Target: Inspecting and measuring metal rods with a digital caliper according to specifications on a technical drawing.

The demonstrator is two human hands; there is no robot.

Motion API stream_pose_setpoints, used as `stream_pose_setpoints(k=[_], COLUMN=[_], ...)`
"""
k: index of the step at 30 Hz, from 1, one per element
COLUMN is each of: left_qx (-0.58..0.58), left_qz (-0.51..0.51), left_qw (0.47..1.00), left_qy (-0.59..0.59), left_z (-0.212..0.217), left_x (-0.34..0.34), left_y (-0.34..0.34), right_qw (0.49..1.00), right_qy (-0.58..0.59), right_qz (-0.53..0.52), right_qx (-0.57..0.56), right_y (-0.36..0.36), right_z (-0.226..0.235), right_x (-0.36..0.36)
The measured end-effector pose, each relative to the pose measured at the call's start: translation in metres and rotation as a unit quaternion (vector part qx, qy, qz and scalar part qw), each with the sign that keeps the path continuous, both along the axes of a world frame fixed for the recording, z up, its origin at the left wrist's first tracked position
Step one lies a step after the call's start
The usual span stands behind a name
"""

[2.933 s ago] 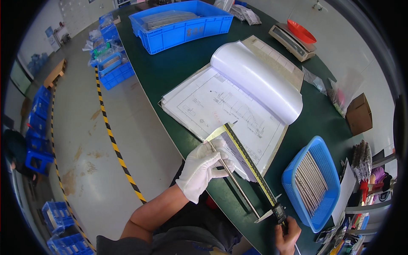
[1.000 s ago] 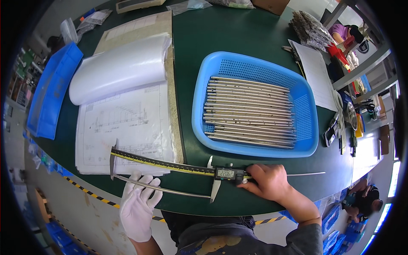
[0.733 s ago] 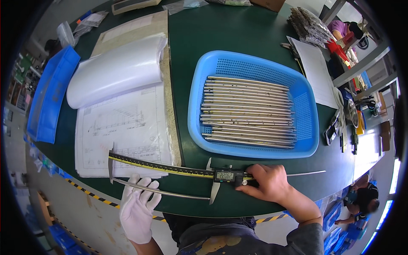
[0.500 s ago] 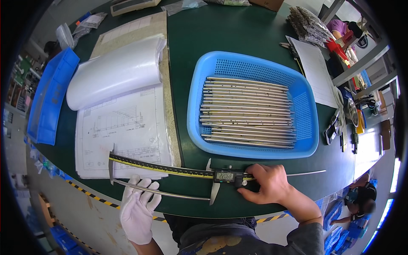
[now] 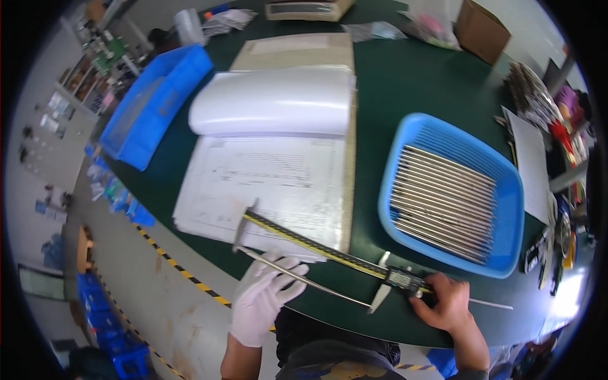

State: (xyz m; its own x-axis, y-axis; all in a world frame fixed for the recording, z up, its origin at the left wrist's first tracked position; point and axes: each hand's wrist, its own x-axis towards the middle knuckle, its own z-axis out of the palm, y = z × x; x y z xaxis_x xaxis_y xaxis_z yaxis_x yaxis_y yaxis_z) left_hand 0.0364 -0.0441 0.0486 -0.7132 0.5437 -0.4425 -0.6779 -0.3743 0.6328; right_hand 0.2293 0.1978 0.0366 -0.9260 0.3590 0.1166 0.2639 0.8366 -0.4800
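Observation:
My left hand, in a white glove, is closed around a thin metal rod near its left end. The rod lies between the jaws of a long digital caliper, its ends at or very near them; exact contact is too fine to tell. My bare right hand grips the caliper by its sliding display part. The caliper's left end lies over a technical drawing with its upper sheets rolled back. To the right, a blue perforated basket holds many similar metal rods in parallel.
A blue bin stands left on the green table. At the back are a cardboard box, plastic bags and a beige device. A white sheet and several tools lie at the right, beside bundled packages.
The view has swung left, so table, basket and drawing appear farther right. Caliper and rod now slant down to the right in the picture. Both hands keep their holds.

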Motion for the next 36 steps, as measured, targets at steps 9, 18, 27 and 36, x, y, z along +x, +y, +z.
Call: stream_pose_setpoints(k=[9,18,27,36], left_qx=[-0.034,-0.050,-0.177,-0.083], left_qz=[-0.013,0.021,0.044,0.233], left_qw=[0.999,0.998,0.981,0.844], left_qy=[0.012,0.031,0.071,0.476], left_z=[0.005,0.005,0.007,0.095], left_x=[0.006,0.002,0.008,-0.010], left_y=[-0.004,-0.002,0.017,0.045], right_qw=[1.000,0.999,0.997,0.997], right_qy=[-0.014,-0.023,-0.048,-0.024], right_qz=[-0.004,0.011,0.054,0.067], right_qx=[-0.016,-0.022,-0.009,-0.032], right_y=[-0.003,-0.001,0.005,0.000], right_z=[0.000,0.007,0.006,0.012], right_x=[0.002,-0.008,-0.001,-0.004])
